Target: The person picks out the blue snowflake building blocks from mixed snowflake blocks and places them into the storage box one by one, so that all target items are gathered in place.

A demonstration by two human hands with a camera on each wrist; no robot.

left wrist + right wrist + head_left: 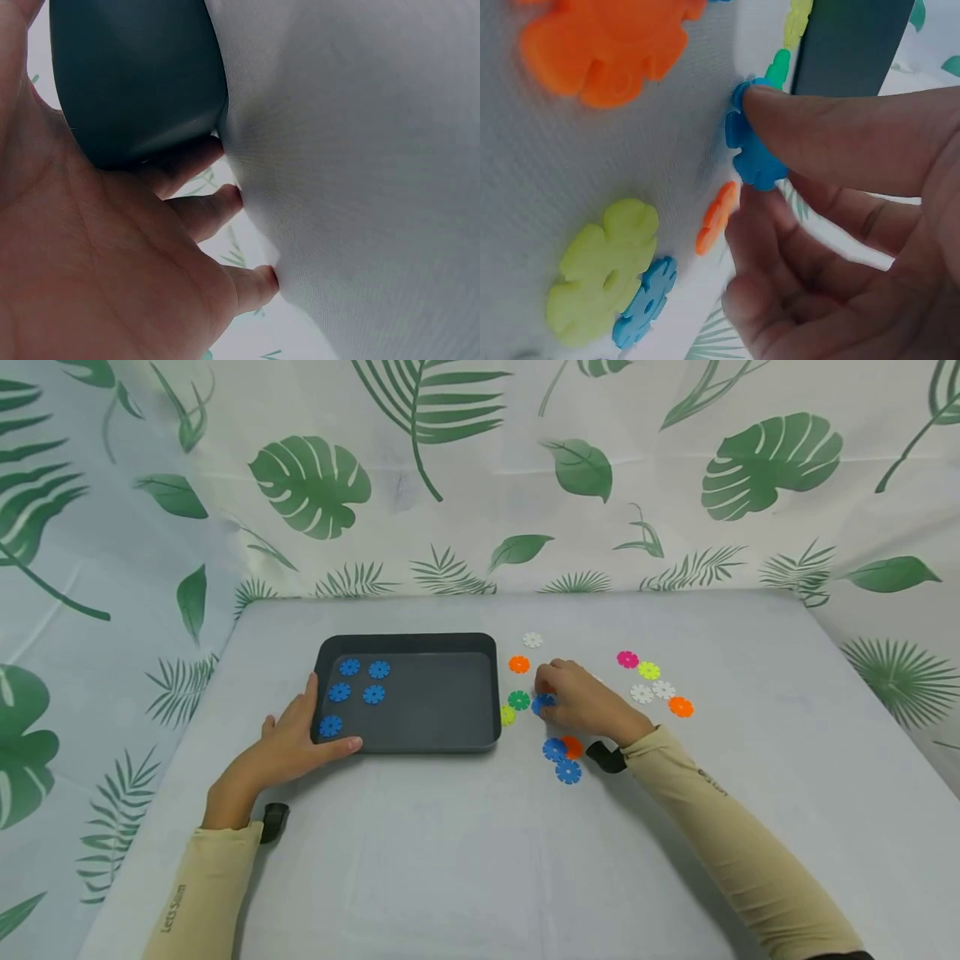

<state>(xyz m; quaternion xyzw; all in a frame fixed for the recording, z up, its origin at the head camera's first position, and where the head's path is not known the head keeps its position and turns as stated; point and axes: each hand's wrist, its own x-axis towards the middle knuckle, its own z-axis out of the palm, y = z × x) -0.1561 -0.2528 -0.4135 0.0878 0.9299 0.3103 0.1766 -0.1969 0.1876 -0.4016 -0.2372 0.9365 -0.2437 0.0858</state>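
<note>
A dark grey rectangular tray point(431, 702) lies on the table with several blue notched plastic discs point(379, 670) in its left part. My left hand point(281, 750) rests at its front left corner, thumb along the front rim and fingers spread against the left side. In the left wrist view, fingertips point(266, 281) touch the cloth beside the tray wall. To the right of the tray, my right hand point(585, 700) pinches a blue notched disc point(757, 146) between thumb and fingers. It is tilted on edge, partly covered by the thumb.
Near the right hand lie a green disc point(518, 700), an orange disc point(519, 664), a white disc point(532, 640) and a yellow one point(508, 715). Two blue discs point(567, 772) partly overlap an orange one in front. Farther right are pink point(627, 659), yellow, white and orange discs.
</note>
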